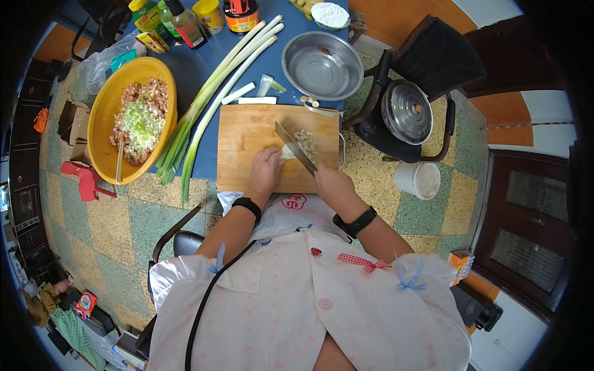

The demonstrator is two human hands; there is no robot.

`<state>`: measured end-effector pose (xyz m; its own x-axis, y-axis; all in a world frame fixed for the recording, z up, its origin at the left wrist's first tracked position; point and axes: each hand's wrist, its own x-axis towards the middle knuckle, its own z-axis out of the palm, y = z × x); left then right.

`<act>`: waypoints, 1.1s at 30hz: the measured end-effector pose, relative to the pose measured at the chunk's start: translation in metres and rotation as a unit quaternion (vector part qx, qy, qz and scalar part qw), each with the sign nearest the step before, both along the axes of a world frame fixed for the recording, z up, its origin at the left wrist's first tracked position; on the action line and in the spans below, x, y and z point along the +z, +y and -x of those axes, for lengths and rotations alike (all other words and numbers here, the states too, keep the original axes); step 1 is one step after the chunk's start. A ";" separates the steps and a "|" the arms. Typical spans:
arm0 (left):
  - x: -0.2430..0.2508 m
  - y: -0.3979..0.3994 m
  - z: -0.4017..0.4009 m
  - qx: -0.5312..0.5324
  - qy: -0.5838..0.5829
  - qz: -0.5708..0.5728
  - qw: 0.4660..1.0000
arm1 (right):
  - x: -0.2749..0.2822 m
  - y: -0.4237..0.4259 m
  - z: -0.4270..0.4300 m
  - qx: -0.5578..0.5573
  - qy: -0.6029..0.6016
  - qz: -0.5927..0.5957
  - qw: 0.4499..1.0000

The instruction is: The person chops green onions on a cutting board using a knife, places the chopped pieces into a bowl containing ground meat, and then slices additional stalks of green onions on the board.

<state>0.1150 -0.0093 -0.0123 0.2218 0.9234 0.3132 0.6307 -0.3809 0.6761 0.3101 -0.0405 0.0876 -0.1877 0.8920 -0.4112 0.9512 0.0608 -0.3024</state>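
On the wooden cutting board [246,139], my left hand [265,169] holds down a piece of pale scallion [288,152]. My right hand [338,188] grips a kitchen knife [295,147], whose blade stands across the right end of that piece. Chopped scallion bits [306,140] lie just right of the blade. Two cut white scallion lengths [256,100] rest beyond the board's far edge. Long whole scallions [222,79] stretch along the left side of the board, their green ends hanging over the table's near edge.
A yellow bowl [100,116] of minced meat and chopped scallion stands at left. Past the board sit a steel basin [297,60], sauce bottles [188,28] and a bowl of white powder [330,16]. At right, a chair [385,130] bears a lidded pot [408,111]; a white bucket [403,181] is below.
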 end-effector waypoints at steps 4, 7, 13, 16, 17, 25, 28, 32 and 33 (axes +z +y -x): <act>-0.002 0.002 0.001 -0.017 0.017 -0.026 0.999 | -0.026 0.018 0.017 0.008 -0.047 -0.003 0.999; -0.004 0.001 -0.001 -0.014 0.000 -0.022 1.000 | -0.031 0.018 0.024 -0.070 -0.009 0.000 0.997; 0.001 -0.002 -0.001 -0.014 -0.015 0.000 1.000 | -0.021 0.012 0.013 -0.063 0.034 -0.061 0.996; 0.001 0.000 -0.001 -0.009 0.000 0.019 1.000 | -0.011 0.013 0.014 -0.012 0.020 -0.069 0.997; 0.001 0.000 -0.001 -0.008 -0.001 0.018 1.000 | -0.012 0.012 0.013 -0.012 0.020 -0.069 0.997; -0.001 0.001 0.000 -0.019 -0.016 0.006 1.000 | -0.005 0.011 0.010 0.020 0.010 -0.074 0.997; -0.002 0.001 0.002 -0.031 -0.020 -0.001 0.999 | -0.009 0.011 0.011 0.024 -0.010 -0.050 0.998; -0.001 -0.001 0.002 -0.030 -0.010 0.005 0.999 | -0.021 0.017 0.024 0.012 -0.001 -0.033 0.999; 0.000 0.000 0.003 -0.031 -0.003 0.013 0.999 | -0.028 0.021 0.030 -0.013 -0.013 -0.005 1.000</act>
<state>0.1123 -0.0094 -0.0128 0.2778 0.9156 0.2907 0.6018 -0.4017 0.6902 0.2805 -0.0196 0.0593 -0.1526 0.9003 -0.4077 0.9604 0.0377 -0.2762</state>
